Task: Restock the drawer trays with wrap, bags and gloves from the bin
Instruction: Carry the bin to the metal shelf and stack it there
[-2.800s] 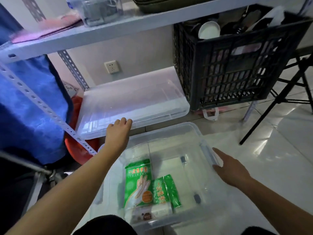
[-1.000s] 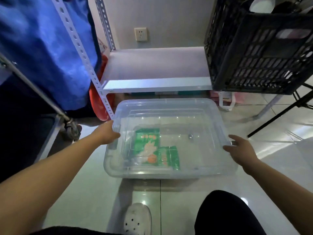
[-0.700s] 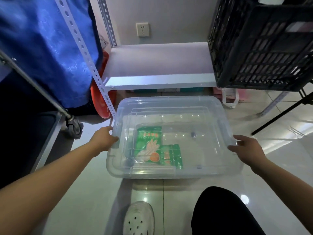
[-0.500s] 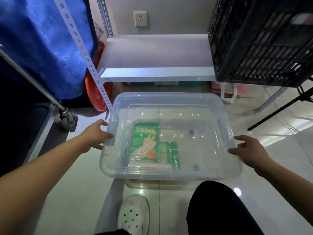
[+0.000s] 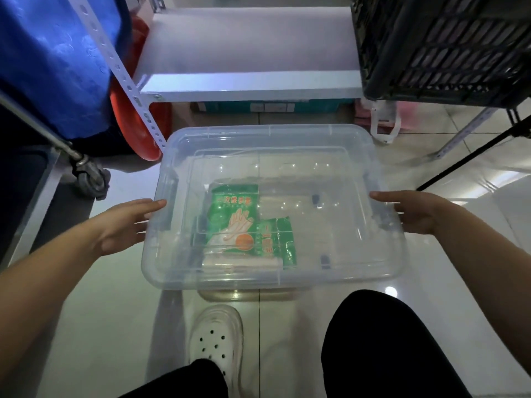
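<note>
A clear plastic bin (image 5: 359, 271) with its clear lid on sits low over the tiled floor in front of me. Through the lid I see a green glove packet (image 5: 234, 216), a second green packet (image 5: 277, 242) beside it, and a pale clear pack (image 5: 241, 262) along their near edge. My left hand (image 5: 123, 225) holds the bin's left rim, thumb on top, fingers reaching under. On the opposite side, my right hand (image 5: 413, 211) holds the right rim by the latch the same way.
A white shelf board (image 5: 247, 67) lies behind the bin, with a black crate (image 5: 442, 44) on its right end. To the left are a red basin (image 5: 138, 110), blue cloth (image 5: 51, 58) and a cart caster (image 5: 92, 176). My white shoe (image 5: 215, 340) and knee (image 5: 388, 340) are just in front.
The lid, earlier on the shelf, is now on the bin. The bin has come away from the shelf toward me, with both hands at its sides.
</note>
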